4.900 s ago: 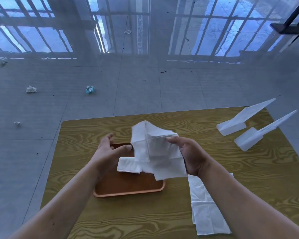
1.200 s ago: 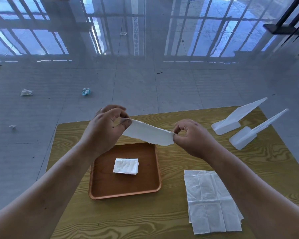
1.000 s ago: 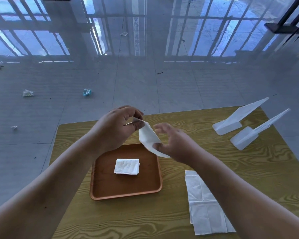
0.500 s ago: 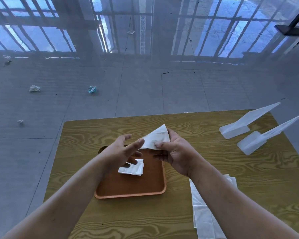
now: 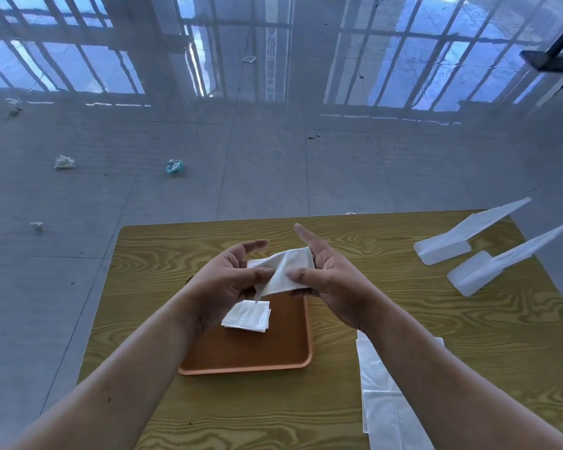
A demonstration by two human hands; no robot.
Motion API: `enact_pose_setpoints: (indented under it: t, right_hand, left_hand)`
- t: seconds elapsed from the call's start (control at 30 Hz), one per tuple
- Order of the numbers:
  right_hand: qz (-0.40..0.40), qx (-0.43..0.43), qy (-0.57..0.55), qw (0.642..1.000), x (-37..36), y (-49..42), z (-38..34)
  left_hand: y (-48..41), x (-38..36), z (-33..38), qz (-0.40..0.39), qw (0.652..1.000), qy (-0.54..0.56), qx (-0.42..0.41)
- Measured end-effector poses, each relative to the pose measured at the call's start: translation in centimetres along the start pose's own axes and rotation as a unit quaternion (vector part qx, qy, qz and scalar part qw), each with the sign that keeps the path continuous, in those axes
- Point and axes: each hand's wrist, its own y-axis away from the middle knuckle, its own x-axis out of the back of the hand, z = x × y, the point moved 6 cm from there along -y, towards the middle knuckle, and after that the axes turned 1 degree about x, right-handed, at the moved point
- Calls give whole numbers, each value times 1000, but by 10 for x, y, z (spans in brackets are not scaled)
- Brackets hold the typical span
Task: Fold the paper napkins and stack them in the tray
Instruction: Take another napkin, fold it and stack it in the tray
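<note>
Held napkin [image 5: 285, 269]: soft white paper, partly folded, creased, above the tray's far edge.
Left hand [image 5: 228, 280]: thumb and fingers pinch its left end.
Right hand [image 5: 330, 277]: thumb presses its right side, fingers extended.
Tray [image 5: 247, 358]: brown, smooth, square with rounded corners, on wood-grain table [image 5: 403, 313].
Folded napkin [image 5: 247, 316]: small rectangle inside tray.
Flat napkins [image 5: 390, 414]: right of tray, partly hidden by forearm.

A wood-grain table [image 5: 387, 251] carries an orange-brown tray [image 5: 251, 358] near its middle. To the tray's right lies a stack of unfolded napkins [image 5: 387, 414]. Two white plastic stands [image 5: 488, 248] sit at the far right corner.
</note>
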Motion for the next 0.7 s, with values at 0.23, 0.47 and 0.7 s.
enact_pose_setpoints:
  t: [0.23,0.47,0.7]
  right_hand:
    - [90,43,21,995,16,-6,-10]
    - [111,80,152,979,19,-1,-18]
    - [133,117,252,952,22,-1,-25]
  left_hand:
    - [6,-5,28,35,988,-116,-101]
    - [12,4,38,137,918,-328,-175]
    - [13,4,43,122,889,-379,-225]
